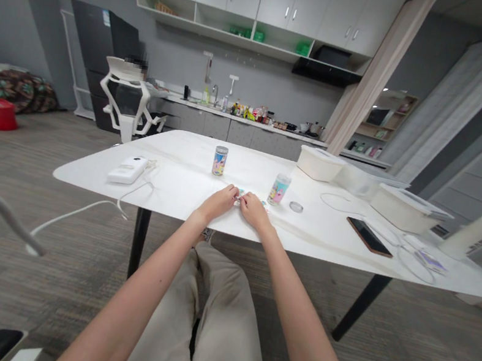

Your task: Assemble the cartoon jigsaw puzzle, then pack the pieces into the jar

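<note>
My left hand (221, 200) and my right hand (254, 209) meet above the front part of the white table (175, 184). Both have their fingers closed in a pinch around a small whitish piece with teal bits (240, 193), too small and covered to name. Just right of my right hand, a clear printed jar (279, 190) stands with its top off. A round silvery lid (296, 207) lies flat beside that jar. Farther back, left of centre, a second printed jar (219, 162) stands upright with its grey lid on.
On the right lie a phone (370, 236), cables, several lidded boxes (318, 164) and a white bottle (476, 236). A white power device (127, 170) with a cord sits left. Behind the table, a person sits in a white chair (131, 99) near the kitchen counter.
</note>
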### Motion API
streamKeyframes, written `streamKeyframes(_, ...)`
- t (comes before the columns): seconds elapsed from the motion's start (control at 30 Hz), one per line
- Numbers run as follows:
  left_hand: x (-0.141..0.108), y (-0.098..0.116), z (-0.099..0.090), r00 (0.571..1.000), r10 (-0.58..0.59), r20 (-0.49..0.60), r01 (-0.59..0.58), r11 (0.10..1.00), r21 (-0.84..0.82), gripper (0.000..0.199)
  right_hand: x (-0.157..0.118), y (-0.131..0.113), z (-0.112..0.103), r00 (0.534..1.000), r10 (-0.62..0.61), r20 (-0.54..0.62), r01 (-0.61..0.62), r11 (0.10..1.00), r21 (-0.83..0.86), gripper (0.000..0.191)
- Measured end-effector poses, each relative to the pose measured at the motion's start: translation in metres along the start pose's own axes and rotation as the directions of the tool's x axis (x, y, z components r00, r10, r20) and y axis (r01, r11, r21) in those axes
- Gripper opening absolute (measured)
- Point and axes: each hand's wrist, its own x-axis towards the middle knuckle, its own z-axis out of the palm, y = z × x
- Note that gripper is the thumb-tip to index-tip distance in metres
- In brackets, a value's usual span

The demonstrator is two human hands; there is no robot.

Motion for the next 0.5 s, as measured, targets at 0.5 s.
streamKeyframes(0.5,-0.001,-0.007,0.0039,1.0,-0.019,-0.012,0.021,0.993,0.114,0.014,-0.0013,0.003,0.0012,0.998,-0.051,-0.043,0.053,0.998,0.039,0.019)
